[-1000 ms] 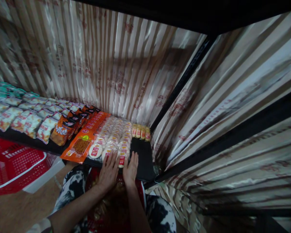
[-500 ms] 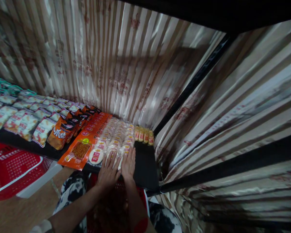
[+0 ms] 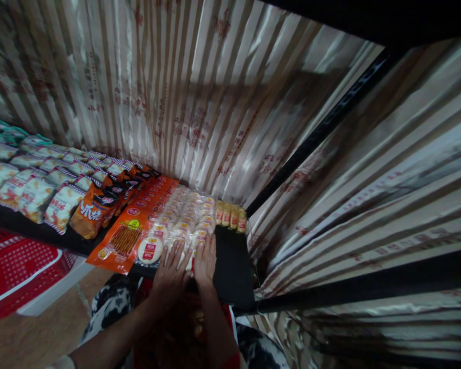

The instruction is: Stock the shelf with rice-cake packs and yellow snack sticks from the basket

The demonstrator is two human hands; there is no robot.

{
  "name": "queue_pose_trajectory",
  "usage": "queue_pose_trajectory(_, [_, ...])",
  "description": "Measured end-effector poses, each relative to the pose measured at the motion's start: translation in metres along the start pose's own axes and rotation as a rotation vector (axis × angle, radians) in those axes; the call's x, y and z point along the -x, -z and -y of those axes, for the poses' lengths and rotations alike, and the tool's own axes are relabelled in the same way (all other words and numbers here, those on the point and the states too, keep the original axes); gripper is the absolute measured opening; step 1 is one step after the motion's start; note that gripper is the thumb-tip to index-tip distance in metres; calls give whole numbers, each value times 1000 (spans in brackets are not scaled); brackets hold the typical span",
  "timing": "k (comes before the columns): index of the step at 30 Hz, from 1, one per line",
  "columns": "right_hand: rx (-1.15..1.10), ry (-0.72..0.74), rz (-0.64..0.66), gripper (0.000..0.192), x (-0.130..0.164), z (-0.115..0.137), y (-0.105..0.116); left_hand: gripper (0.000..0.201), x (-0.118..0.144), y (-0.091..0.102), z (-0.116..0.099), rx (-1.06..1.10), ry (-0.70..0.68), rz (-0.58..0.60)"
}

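Rows of clear-wrapped round white crackers (image 3: pixel 184 226) with red labels lie on the black shelf (image 3: pixel 234 266). My left hand (image 3: pixel 171 269) rests flat on the front packets of the middle row, fingers stretched forward. Beside it, my right hand (image 3: pixel 205 261) lies along the right row's front packets, its fingers straight and pointing away from me. Neither hand is wrapped round a packet. Left of the crackers lie orange packs of stick snacks (image 3: pixel 126 241), overlapping in a row. Small yellow packets (image 3: pixel 230 216) stand at the back right.
Orange-and-black snack bags (image 3: pixel 89 212) and white snack bags (image 3: pixel 63 205) fill the shelf's left part. A red basket (image 3: pixel 19 271) sits below on the left. Striped cloth (image 3: pixel 200 102) hangs behind, and a black metal post (image 3: pixel 315 138) rises at the right corner.
The view has shifted slightly, so the shelf's left part looks closer. Both hands stay on the cracker packets in nearly the same place.
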State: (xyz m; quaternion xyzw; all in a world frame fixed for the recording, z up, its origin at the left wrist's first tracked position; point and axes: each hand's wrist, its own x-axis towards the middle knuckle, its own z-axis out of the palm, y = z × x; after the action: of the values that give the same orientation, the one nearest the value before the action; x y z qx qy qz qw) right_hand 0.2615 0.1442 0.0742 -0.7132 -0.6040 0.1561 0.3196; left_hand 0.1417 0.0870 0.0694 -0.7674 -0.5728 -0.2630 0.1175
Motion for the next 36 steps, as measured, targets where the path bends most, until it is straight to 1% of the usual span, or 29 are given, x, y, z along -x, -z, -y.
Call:
queue_pose_trajectory(3, [-19,-10,-16,66,-11,-4,6,52,0,1,-1,21,-4,-11])
queue_pose_trajectory(6, [-34,11,10,70,-29,-8,9,51,-1,2,-4,37,-13,-5])
queue_pose_trajectory(9, [-59,26,51,70,-46,-9,8,51,-5,4,-9,60,-26,8])
queue_pose_trajectory(12, [-74,34,72,70,-56,-8,4,52,-9,3,-11,78,-16,12])
queue_pose_trajectory(18, [-72,31,86,69,-60,-5,-4,51,-9,-6,-7,92,-24,1])
queue_pose_trajectory(24, [-99,12,105,69,-59,0,-3,52,-5,-11,-6,111,-32,-17])
queue_pose_trajectory(27, [-96,0,106,68,-60,-1,-1,51,-8,-9,-6,99,-27,-27])
queue_pose_trajectory(31, [-73,24,24,66,-66,-7,5,51,-10,-2,-6,57,-57,-30])
queue_pose_trajectory(34, [-55,57,11,66,-72,-9,12,50,-11,4,-8,37,-96,-53])
queue_pose_trajectory(36, [-38,94,0,64,-72,-9,16,49,-16,8,-11,49,-87,-67])
